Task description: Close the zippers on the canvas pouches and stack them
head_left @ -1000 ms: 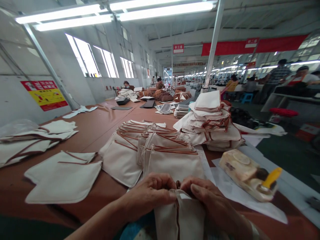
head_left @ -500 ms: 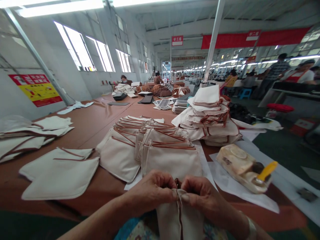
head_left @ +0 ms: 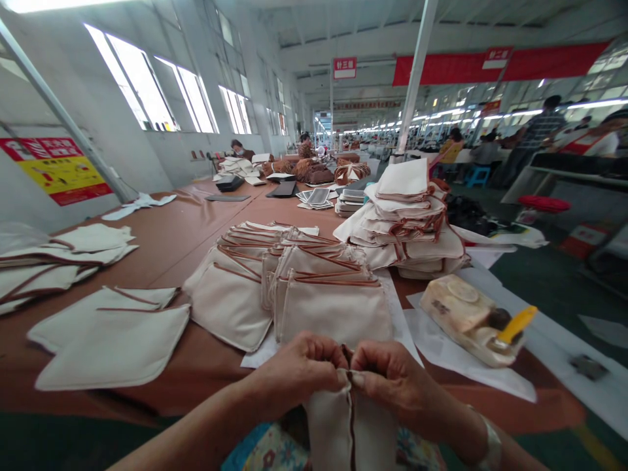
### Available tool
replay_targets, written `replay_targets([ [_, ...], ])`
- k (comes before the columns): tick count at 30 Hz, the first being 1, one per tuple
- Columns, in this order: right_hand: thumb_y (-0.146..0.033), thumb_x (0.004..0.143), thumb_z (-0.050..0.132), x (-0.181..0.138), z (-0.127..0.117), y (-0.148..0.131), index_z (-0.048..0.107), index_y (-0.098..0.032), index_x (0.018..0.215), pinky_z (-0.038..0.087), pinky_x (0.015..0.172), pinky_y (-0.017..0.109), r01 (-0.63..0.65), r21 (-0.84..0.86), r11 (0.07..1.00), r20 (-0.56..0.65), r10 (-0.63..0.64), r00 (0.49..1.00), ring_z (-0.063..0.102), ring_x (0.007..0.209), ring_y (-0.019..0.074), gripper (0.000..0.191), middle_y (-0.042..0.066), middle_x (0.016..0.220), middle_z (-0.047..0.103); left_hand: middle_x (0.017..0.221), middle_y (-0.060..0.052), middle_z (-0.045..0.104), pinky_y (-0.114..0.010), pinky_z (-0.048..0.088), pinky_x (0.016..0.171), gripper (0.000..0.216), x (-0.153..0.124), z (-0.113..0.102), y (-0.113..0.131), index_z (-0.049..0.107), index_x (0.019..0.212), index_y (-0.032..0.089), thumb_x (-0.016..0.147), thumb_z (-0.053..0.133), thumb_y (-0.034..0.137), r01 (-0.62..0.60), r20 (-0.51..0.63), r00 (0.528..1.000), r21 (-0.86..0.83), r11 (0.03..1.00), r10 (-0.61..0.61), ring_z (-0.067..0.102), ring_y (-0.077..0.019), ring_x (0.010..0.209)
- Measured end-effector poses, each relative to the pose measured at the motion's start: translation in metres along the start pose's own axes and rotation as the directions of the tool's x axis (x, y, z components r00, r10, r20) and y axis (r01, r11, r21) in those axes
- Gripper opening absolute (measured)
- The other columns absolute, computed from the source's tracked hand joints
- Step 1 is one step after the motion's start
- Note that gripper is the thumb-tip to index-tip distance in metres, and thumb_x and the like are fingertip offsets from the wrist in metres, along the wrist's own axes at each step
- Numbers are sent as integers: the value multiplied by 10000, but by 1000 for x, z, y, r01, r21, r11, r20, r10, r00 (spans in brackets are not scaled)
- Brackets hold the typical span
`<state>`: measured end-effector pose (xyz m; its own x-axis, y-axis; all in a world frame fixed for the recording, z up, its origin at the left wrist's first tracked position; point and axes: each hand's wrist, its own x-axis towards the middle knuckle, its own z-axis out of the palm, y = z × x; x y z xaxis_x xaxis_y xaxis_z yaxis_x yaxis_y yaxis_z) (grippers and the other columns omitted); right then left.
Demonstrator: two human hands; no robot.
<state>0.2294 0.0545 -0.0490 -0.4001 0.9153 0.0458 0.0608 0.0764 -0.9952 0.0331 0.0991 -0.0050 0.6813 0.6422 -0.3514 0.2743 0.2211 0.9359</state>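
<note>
Both my hands pinch the top of a cream fabric piece with brown edging (head_left: pixel 328 425), which hangs down over my lap. My left hand (head_left: pixel 299 366) is closed on one side of its brown-edged seam. On the other side, my right hand (head_left: pixel 392 376) grips with thumb and fingers, the two thumbs nearly touching. The lower end of the piece runs out of view. Just beyond my hands stands a row of similar cream pieces with brown edging (head_left: pixel 336 307), leaning on one another.
Two loose cream pieces (head_left: pixel 118 347) lie at the left. A tall stack (head_left: pixel 402 209) rises behind on the right. A cut-open plastic container (head_left: pixel 461 314) with a yellow-handled tool (head_left: pixel 517 325) stands on white paper at the right. Other people sit farther off.
My hands keep their pinch on the cream piece, with fingers and thumbs shifted slightly along its top edge. The whole view has moved a little, so the table things sit slightly more left.
</note>
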Motion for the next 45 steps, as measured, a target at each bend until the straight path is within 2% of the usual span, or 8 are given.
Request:
replay_targets([
  [13, -407, 871, 645, -3, 3, 4, 529, -154, 831, 318, 589, 229, -9, 178, 984, 9, 7, 1000, 378, 684, 116, 281, -23, 754, 470, 645, 37, 527, -194, 253, 479, 212, -1, 5, -9, 622, 730, 120, 759, 674, 324, 28, -83, 996, 179, 983, -13, 367, -80, 562],
  [21, -216, 854, 629, -3, 8, 4, 565, -156, 778, 341, 582, 236, 18, -82, 996, -61, -23, 998, 441, 657, 120, 115, -18, 714, 543, 647, 44, 513, -193, 268, 490, 186, -5, 12, 0, 641, 723, 118, 794, 626, 289, -2, -123, 991, 336, 942, 45, 375, -87, 591],
  [26, -149, 847, 579, -9, 11, 9, 575, -171, 763, 386, 624, 247, 164, -150, 975, -116, -182, 976, 494, 683, 140, 87, 2, 734, 563, 671, 34, 503, -213, 256, 525, 109, -6, 9, -7, 626, 718, 121, 754, 541, 178, -14, -55, 998, 268, 963, 30, 372, -94, 609],
  [29, -123, 876, 535, -13, 10, 12, 577, -188, 801, 391, 643, 249, 365, -247, 897, -75, -394, 916, 502, 692, 143, 108, 4, 739, 545, 659, 11, 475, -238, 254, 555, 154, -4, 5, -13, 646, 723, 103, 770, 549, 214, 15, -5, 1000, 115, 993, -14, 359, -111, 624],
  [33, -106, 908, 494, -18, 7, 19, 575, -200, 877, 380, 636, 263, 458, -413, 787, 31, -490, 871, 492, 712, 155, 128, 26, 800, 528, 618, 25, 373, -257, 201, 527, 458, -2, 2, -19, 573, 688, 122, 893, 540, 530, 33, 33, 999, -35, 999, -32, 265, -103, 573],
  [39, -109, 911, 467, -26, 3, 25, 563, -205, 918, 297, 587, 300, 502, -635, 588, 200, -502, 841, 434, 663, 166, 136, 33, 764, 528, 623, 42, 342, -253, 158, 491, 518, -2, 1, -16, 486, 704, 155, 823, 633, 637, 17, 158, 987, 125, 992, -37, 244, -95, 572],
  [42, -141, 887, 518, -30, 2, 20, 535, -212, 996, 358, 625, 291, 498, -527, 689, 131, -512, 849, 494, 712, 176, 131, 41, 815, 566, 669, 28, 372, -240, 219, 514, 428, -7, 2, -9, 497, 716, 150, 920, 553, 521, -86, 203, 979, 304, 949, 24, 297, -103, 611],
  [45, -326, 949, 505, -32, -1, 12, 542, -198, 1062, 396, 638, 280, 264, -265, 927, -14, -277, 961, 509, 731, 175, 174, 40, 847, 565, 706, 26, 389, -222, 258, 540, 337, -13, 5, -1, 497, 743, 154, 967, 500, 406, -155, 212, 975, 425, 892, 69, 323, -101, 633],
])
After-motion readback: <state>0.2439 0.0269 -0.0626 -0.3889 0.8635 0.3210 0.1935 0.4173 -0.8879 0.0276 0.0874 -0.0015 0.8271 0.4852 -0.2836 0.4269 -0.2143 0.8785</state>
